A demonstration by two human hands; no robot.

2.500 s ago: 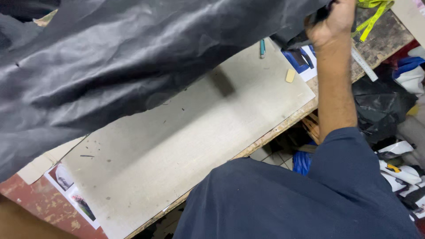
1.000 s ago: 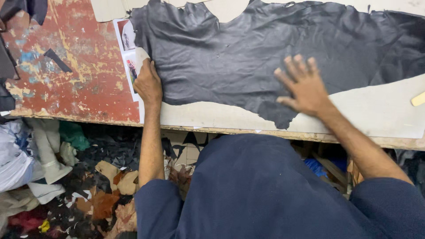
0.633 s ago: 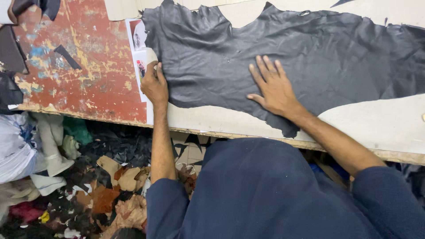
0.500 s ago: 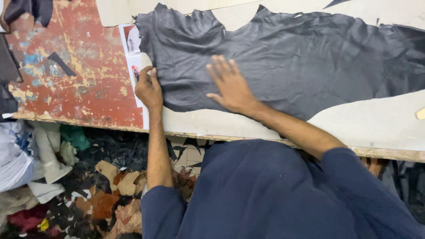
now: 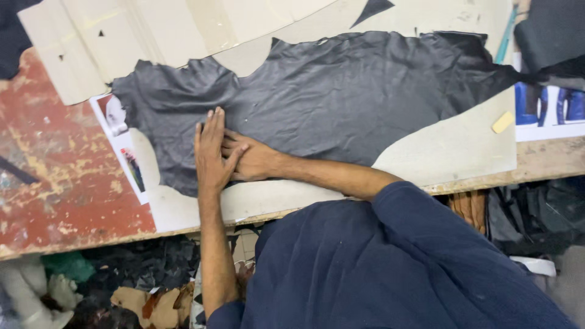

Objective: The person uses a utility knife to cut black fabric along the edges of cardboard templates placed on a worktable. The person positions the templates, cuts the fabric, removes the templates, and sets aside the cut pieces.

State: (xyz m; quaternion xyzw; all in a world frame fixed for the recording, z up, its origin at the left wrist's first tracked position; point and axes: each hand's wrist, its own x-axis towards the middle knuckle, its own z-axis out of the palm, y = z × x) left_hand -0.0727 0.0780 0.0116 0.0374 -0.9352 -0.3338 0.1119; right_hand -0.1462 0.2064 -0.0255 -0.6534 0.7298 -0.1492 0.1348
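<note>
While both palms are pressing flat, holding nothing, the left hand point(image 5: 210, 152) and right hand point(image 5: 253, 159) are meeting at the black leather hide point(image 5: 341, 97)'s left end, its length stretching rightward.

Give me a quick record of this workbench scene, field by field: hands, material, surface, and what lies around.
left hand: flat on the black leather, fingers pointing away from the person
right hand: flat on the leather, touching the left hand
black leather hide: spread out, ragged edges, slightly wrinkled
cutting board: pale, under the hide
workbench: worn red paint
printed pictures: tucked under the hide's left edge
scraps: heaped on the floor below
</note>
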